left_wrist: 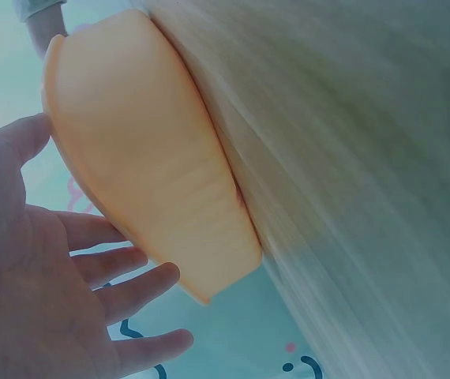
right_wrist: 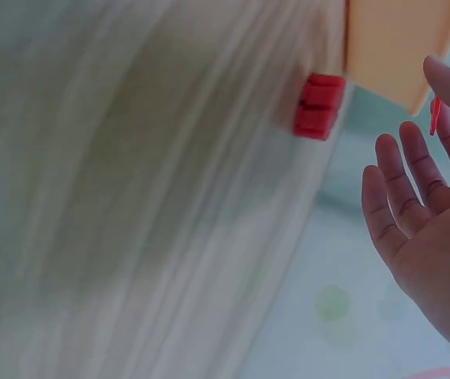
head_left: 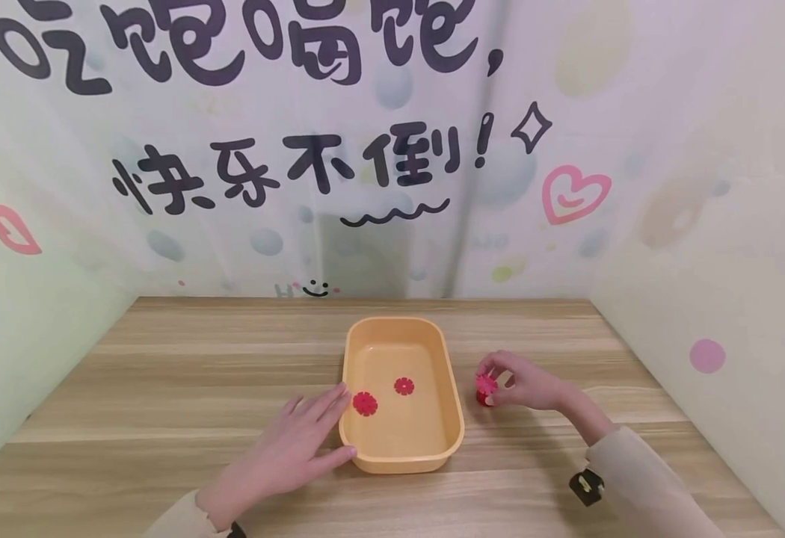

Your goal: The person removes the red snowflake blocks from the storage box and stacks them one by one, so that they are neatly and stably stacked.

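Note:
An orange-yellow plastic basin (head_left: 402, 465) stands on the table. Inside it lie red flower-shaped pieces, one flat snowflake disc (head_left: 404, 386) near the middle and another (head_left: 365, 403) by the left wall, perhaps more than one layer. My left hand (head_left: 285, 456), fingers spread and fairly straight, touches the basin's left rim. To the basin's right, my right hand (head_left: 530, 385) pinches a thin red snowflake disc (right_wrist: 435, 116) between thumb and index finger, its other fingers loosely extended. Just below that disc, a short red stack of snowflake discs (right_wrist: 320, 106) stands on the table, apart from it.
The wood-grain table (head_left: 184, 373) reaches back to a white printed curtain (head_left: 379, 254) with dark lettering. Pale side walls (head_left: 715, 299) bound the table on the left and right. A black wrist device (head_left: 586, 487) sits at the right sleeve.

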A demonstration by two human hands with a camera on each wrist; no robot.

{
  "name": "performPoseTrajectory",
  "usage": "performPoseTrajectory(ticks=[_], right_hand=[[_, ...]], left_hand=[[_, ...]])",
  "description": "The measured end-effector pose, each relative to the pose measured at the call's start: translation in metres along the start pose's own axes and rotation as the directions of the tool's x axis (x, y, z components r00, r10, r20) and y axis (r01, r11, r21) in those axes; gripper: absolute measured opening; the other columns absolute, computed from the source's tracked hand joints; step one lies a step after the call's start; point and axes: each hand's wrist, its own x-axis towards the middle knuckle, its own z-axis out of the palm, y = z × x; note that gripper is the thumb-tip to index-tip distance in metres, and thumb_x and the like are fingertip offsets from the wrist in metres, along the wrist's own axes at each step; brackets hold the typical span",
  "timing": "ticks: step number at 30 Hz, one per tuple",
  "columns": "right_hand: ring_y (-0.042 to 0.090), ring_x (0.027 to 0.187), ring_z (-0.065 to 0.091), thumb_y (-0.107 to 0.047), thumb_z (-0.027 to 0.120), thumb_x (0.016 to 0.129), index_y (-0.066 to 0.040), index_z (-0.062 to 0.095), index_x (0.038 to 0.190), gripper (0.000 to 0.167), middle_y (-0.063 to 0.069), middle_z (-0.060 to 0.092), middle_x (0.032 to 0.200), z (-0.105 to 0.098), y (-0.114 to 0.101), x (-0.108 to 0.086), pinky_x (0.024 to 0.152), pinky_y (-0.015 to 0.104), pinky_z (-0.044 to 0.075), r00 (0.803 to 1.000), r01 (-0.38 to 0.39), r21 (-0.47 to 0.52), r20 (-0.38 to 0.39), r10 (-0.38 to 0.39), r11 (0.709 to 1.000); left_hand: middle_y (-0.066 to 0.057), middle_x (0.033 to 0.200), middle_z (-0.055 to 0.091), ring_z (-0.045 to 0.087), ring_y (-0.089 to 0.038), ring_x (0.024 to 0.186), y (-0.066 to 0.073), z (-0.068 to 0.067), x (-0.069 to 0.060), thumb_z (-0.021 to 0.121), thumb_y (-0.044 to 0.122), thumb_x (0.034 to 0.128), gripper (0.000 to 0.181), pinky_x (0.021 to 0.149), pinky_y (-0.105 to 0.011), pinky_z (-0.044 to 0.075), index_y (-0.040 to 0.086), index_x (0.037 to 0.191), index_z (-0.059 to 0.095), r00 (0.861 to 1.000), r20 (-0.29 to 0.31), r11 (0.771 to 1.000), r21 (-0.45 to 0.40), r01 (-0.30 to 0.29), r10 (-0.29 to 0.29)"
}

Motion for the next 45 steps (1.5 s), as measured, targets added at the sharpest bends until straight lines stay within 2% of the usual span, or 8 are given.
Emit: performPoseTrajectory(ticks=[8, 12, 17, 29, 36, 45], right_hand=[[0.027, 0.090, 0.048, -0.004, 0.067, 0.074, -0.005, 0.052, 0.102, 0.032, 0.006, 0.050, 0.097, 0.005, 0.015, -0.006, 0.069, 0.038, 0.044, 0.999, -0.043, 0.052, 0.016, 0.042, 0.998], [0.026, 0.089, 0.049, -0.001, 0.066, 0.074, -0.003, 0.052, 0.101, 0.031, 0.007, 0.051, 0.096, 0.007, 0.021, -0.005, 0.072, 0.042, 0.044, 0.998, -0.062, 0.046, 0.029, 0.061, 0.997], [0.030, 0.089, 0.050, -0.001, 0.066, 0.075, -0.001, 0.052, 0.102, 0.031, 0.010, 0.052, 0.095, 0.008, 0.029, -0.004, 0.075, 0.047, 0.043, 0.997, -0.057, 0.084, 0.054, 0.052, 0.995], [0.027, 0.087, 0.050, -0.007, 0.066, 0.076, -0.003, 0.053, 0.101, 0.029, 0.007, 0.053, 0.093, 0.006, 0.027, -0.003, 0.075, 0.043, 0.043, 0.996, -0.022, 0.069, 0.090, 0.016, 0.997], [0.027, 0.088, 0.049, -0.006, 0.067, 0.076, -0.004, 0.054, 0.102, 0.029, 0.007, 0.052, 0.095, 0.006, 0.029, 0.000, 0.076, 0.043, 0.042, 0.991, -0.075, 0.088, 0.114, 0.065, 0.993], [0.026, 0.087, 0.049, -0.003, 0.067, 0.074, -0.004, 0.054, 0.102, 0.031, 0.007, 0.052, 0.094, 0.007, 0.030, 0.000, 0.076, 0.041, 0.041, 0.991, -0.076, 0.101, 0.119, 0.064, 0.992]], left_hand=[[-0.008, 0.139, 0.030, 0.033, -0.022, 0.122, -0.001, 0.000, -0.001, 0.037, 0.057, 0.0860, 0.072, 0.092, -0.054, 0.026, 0.004, 0.134, 0.036, 1.000, 0.006, 1.000, -0.007, 0.009, -0.008], [-0.008, 0.139, 0.030, 0.032, -0.023, 0.122, -0.001, 0.000, 0.000, 0.039, 0.056, 0.0861, 0.071, 0.092, -0.054, 0.025, 0.004, 0.135, 0.036, 1.000, 0.010, 1.000, -0.005, 0.010, -0.010], [-0.008, 0.140, 0.030, 0.032, -0.023, 0.122, -0.001, 0.000, 0.000, 0.039, 0.056, 0.0863, 0.071, 0.093, -0.054, 0.025, 0.005, 0.135, 0.035, 1.000, 0.005, 1.000, 0.002, 0.005, -0.005], [-0.008, 0.140, 0.029, 0.033, -0.023, 0.122, 0.000, -0.001, -0.001, 0.034, 0.058, 0.0864, 0.072, 0.093, -0.053, 0.025, 0.004, 0.135, 0.035, 1.000, 0.009, 1.000, 0.018, 0.005, -0.006], [-0.008, 0.140, 0.029, 0.033, -0.023, 0.122, -0.001, 0.000, -0.001, 0.035, 0.058, 0.0866, 0.072, 0.093, -0.054, 0.025, 0.004, 0.135, 0.035, 1.000, 0.014, 1.000, 0.008, 0.005, -0.005], [-0.008, 0.140, 0.029, 0.033, -0.023, 0.122, 0.000, -0.001, -0.001, 0.040, 0.055, 0.0865, 0.070, 0.093, -0.054, 0.025, 0.004, 0.135, 0.035, 1.000, 0.010, 1.000, 0.002, 0.003, -0.003]])
